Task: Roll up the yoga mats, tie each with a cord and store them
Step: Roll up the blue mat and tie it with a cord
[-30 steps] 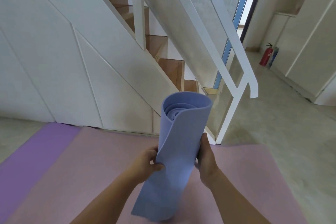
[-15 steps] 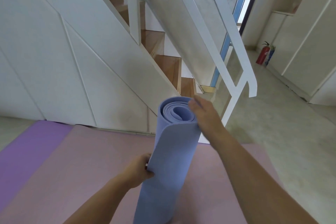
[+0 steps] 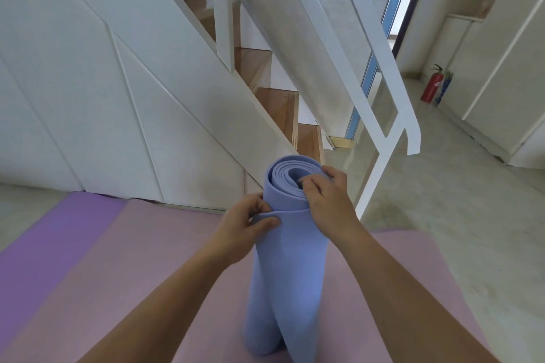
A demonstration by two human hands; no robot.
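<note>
Between our left hand (image 3: 244,230) and right hand (image 3: 327,200) stands the smooth blue foam roll (image 3: 289,274); left pinches its outer flap, right grips the spiral rim.

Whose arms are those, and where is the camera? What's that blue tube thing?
No machine here: the arms are a person's, and the one camera sits on their head, looking down. The left grip, a bare hand, pinches the loose outer edge of a rolled blue yoga mat. The right grip curls over its top end. The roll stands upright on a pink mat spread on the floor, with a purple mat beside it. Stairs rise behind.
</note>
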